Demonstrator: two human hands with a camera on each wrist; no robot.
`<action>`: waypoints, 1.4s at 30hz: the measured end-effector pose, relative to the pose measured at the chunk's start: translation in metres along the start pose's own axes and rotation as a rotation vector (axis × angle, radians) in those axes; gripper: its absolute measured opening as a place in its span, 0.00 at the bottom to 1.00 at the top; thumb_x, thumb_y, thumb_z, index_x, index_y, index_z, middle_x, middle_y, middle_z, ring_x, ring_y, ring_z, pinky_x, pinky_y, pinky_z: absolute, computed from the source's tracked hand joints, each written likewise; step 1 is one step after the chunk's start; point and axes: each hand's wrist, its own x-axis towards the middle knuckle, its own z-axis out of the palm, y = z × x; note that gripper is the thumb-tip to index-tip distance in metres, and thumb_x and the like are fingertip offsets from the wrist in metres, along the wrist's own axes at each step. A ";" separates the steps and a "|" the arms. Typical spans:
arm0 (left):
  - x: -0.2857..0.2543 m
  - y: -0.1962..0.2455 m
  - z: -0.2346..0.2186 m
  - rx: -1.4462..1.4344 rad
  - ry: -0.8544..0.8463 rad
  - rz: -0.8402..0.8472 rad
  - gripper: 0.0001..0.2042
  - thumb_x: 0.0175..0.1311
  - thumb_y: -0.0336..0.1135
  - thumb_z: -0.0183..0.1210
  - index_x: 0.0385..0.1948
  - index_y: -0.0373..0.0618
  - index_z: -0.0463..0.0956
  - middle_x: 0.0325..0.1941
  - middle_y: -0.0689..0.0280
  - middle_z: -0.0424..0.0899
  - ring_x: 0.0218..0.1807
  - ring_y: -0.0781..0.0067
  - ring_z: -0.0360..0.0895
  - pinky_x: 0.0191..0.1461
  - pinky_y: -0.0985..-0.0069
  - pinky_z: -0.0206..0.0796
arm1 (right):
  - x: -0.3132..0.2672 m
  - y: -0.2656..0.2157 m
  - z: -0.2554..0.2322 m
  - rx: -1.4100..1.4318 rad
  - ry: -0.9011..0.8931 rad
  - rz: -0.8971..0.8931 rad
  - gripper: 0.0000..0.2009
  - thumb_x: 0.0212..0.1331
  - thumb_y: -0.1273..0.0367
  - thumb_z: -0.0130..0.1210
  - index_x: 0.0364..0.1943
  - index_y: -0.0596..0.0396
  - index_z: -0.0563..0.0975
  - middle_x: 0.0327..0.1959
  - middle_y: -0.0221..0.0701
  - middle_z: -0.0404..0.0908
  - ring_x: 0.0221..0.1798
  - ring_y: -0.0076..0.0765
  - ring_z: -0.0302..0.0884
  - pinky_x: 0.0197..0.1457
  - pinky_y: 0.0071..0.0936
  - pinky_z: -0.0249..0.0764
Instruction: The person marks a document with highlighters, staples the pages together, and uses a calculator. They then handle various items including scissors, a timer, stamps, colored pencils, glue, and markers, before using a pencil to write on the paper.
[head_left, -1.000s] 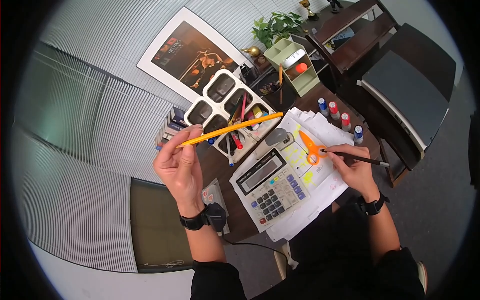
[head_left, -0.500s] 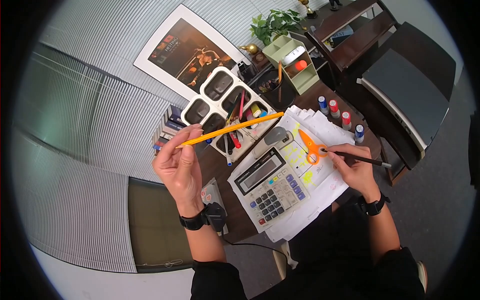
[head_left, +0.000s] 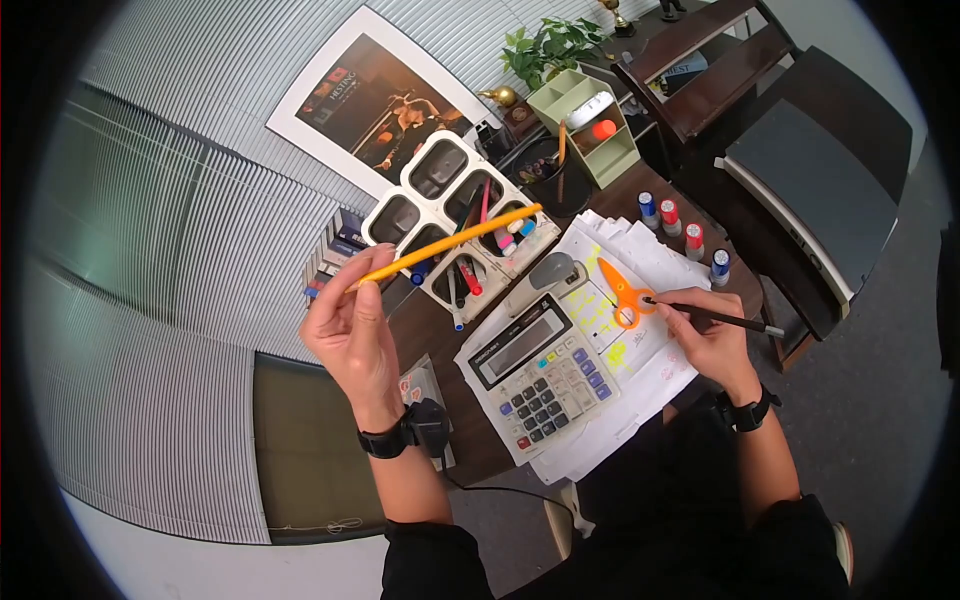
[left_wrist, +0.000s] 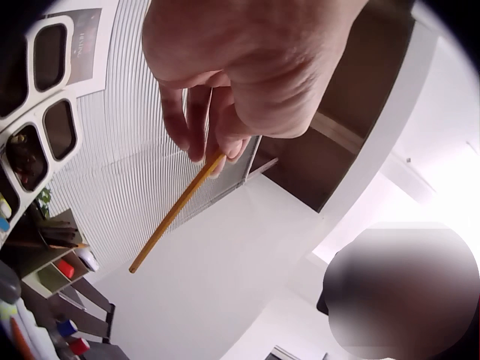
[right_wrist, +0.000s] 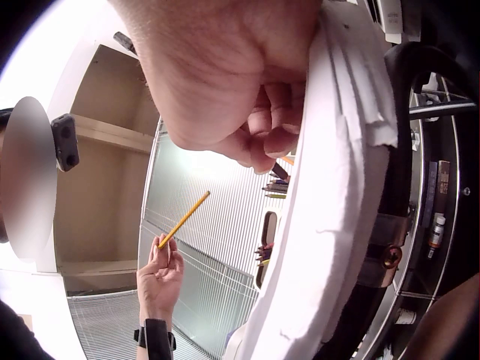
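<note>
The left hand had just drawn slightly toward nine o'clock in the head view, and the yellow pencil went with it. Its far end swung up from between two and three o'clock to about two, now lining up over the white organizer rather than by the edge of the papers. Thumb and fingers were pinched on the near end; in the left wrist view nothing else touched it, so it seemed held up in the air.

Over at four o'clock, the right hand hadn't budged. It pinched a slim black stick, its inner end right by the orange scissors; contact, I couldn't tell. The calculator sat at seven to eight o'clock from those scissors, unmoved. A small re-aim, then, I judged: both grips kept, nothing put down.
</note>
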 end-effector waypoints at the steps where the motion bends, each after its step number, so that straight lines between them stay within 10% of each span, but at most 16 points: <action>1: 0.000 0.000 0.000 0.092 0.045 0.002 0.12 0.71 0.24 0.57 0.53 0.33 0.79 0.51 0.48 0.86 0.55 0.59 0.83 0.60 0.70 0.76 | 0.000 0.000 0.000 0.000 -0.001 0.000 0.07 0.60 0.75 0.64 0.41 0.60 0.86 0.32 0.34 0.88 0.28 0.20 0.78 0.35 0.18 0.73; 10: 0.018 -0.033 0.021 0.748 0.033 0.218 0.07 0.65 0.21 0.61 0.42 0.33 0.85 0.41 0.59 0.88 0.43 0.72 0.83 0.50 0.77 0.73 | -0.001 0.003 0.001 0.015 0.012 -0.007 0.07 0.60 0.76 0.64 0.41 0.60 0.87 0.31 0.34 0.88 0.27 0.20 0.76 0.33 0.18 0.71; 24: 0.006 -0.079 0.008 0.725 -0.220 -0.269 0.23 0.54 0.24 0.70 0.56 0.41 0.80 0.55 0.53 0.84 0.52 0.59 0.83 0.51 0.71 0.78 | 0.000 -0.001 0.001 0.034 -0.005 0.020 0.06 0.61 0.76 0.63 0.41 0.60 0.86 0.30 0.32 0.87 0.26 0.19 0.76 0.32 0.18 0.72; 35: -0.042 -0.054 -0.002 0.695 -0.293 -0.366 0.07 0.59 0.27 0.67 0.38 0.36 0.84 0.32 0.59 0.86 0.28 0.73 0.78 0.35 0.77 0.70 | 0.001 -0.001 0.003 -0.005 -0.005 0.017 0.06 0.62 0.75 0.64 0.41 0.60 0.86 0.26 0.30 0.85 0.25 0.18 0.76 0.30 0.18 0.70; 42: -0.094 -0.058 0.003 0.698 -0.471 -0.526 0.11 0.62 0.33 0.67 0.39 0.34 0.82 0.32 0.52 0.83 0.34 0.55 0.82 0.39 0.66 0.72 | 0.001 -0.001 0.003 -0.010 -0.014 -0.001 0.06 0.63 0.75 0.63 0.41 0.61 0.86 0.29 0.31 0.86 0.25 0.18 0.76 0.29 0.17 0.69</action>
